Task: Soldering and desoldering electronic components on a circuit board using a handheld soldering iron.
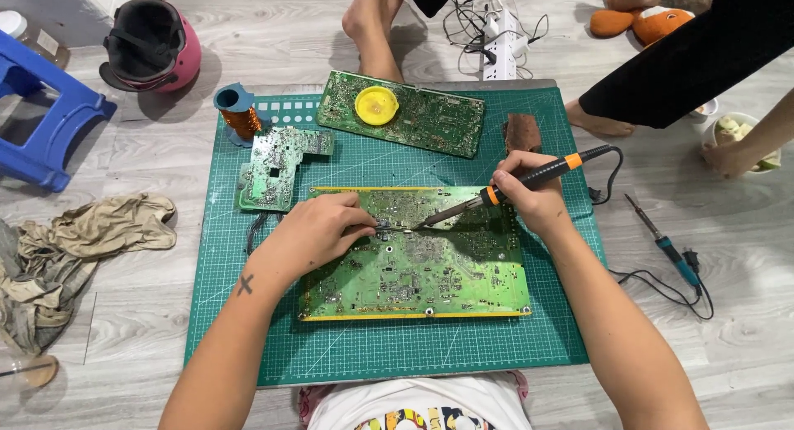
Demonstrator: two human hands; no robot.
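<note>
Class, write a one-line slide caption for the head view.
Right hand touches a soldering iron to a green circuit board; left hand steadies it.

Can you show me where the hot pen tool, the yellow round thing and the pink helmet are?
Soldering iron (pixel 542 173): head view, on its black handle.
Yellow disc (pixel 376 106): head view, its middle.
Pink helmet (pixel 184 56): head view, its pink shell.

Hidden under the left hand (pixel 318 230): a patch of the large green circuit board (pixel 413 265), plus whatever small part the fingertips pinch, too small to tell. Lost against the board's clutter: the exact touch point of the soldering iron (pixel 513 184) tip. Cut off by the far and right edges: a second person's leg (pixel 372 25) and arm (pixel 757 140). Cropped at the left edge: a blue stool (pixel 41 107).
</note>
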